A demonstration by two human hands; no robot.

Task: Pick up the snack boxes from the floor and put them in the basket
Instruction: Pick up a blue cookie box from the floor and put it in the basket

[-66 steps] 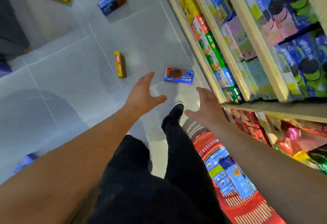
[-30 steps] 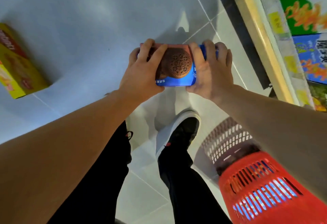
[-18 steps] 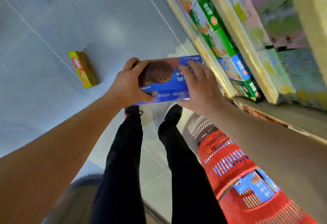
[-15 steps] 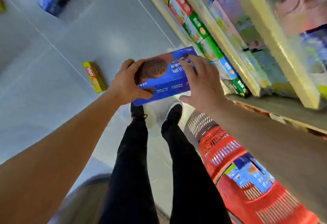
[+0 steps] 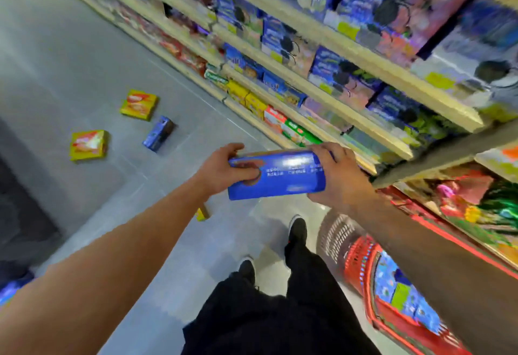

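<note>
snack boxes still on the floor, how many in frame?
4 clear: two yellow boxes far left, a blue box between them, and a small yellow box partly hidden under the left forearm. A blurry blue shape at the bottom-left edge may be a fifth.

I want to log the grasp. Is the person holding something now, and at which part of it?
Yes: the blue snack box. The left hand grips its left end and the right hand grips its right end.

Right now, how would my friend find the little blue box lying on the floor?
Look at the grey floor left of the long shelves. Three boxes lie there together, past the hands. Two yellow boxes lie flat; the small blue box between them is the only blue one.
</note>
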